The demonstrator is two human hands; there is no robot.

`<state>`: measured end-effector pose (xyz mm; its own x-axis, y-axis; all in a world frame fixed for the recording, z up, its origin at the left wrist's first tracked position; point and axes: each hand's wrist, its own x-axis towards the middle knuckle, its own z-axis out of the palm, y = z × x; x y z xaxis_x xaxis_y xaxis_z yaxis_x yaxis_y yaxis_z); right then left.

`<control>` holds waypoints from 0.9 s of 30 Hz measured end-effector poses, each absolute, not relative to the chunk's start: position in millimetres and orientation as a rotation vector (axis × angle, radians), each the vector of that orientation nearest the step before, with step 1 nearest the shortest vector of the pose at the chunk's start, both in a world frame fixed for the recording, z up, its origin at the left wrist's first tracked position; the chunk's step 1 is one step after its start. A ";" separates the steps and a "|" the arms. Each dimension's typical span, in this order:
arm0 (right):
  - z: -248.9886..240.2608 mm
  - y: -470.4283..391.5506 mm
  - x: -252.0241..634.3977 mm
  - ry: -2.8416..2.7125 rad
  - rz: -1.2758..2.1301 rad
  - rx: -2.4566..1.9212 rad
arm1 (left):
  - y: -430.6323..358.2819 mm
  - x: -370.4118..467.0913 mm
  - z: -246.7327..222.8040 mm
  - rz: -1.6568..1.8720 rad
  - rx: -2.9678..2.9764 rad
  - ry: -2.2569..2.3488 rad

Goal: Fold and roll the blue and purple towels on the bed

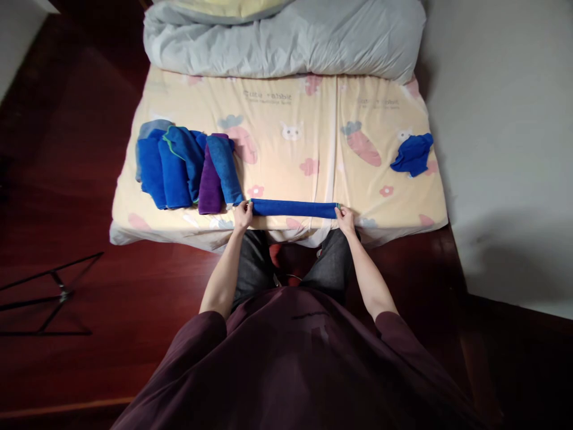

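A blue towel point(293, 208), folded into a long narrow strip with green edging at its ends, stretches sideways along the near edge of the bed. My left hand point(243, 216) pinches its left end, and my right hand point(345, 220) grips the right end. Just beyond my left hand lies a row of folded towels: a lighter blue one point(224, 170), a purple one point(210, 182) and several in blue point(176, 179). Off to the right is a crumpled blue cloth point(412, 155).
The bed's yellow sheet point(304, 137) has carrot and flower prints. A grey quilt point(286, 45) is bundled at the far end. White wall point(505, 149) borders the right side. Black stand legs point(62, 294) rest on the dark red floor point(89, 227) at left.
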<state>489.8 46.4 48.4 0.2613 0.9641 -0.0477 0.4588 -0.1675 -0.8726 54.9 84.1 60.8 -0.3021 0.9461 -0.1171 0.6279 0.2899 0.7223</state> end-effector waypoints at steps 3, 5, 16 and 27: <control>50.8 44.5 489.4 -1.335 0.835 -1.755 | 85.4 52.0 61.9 0.713 1.405 2.053; 51.3 43.4 489.4 -1.353 0.841 -1.768 | 86.8 50.0 62.6 0.682 1.407 2.073; 46.2 39.1 490.7 -1.445 0.749 -1.783 | 89.7 53.1 63.2 0.630 1.477 2.060; 51.8 37.0 492.4 -1.631 0.571 -1.674 | 37.7 74.7 69.2 0.981 1.135 2.123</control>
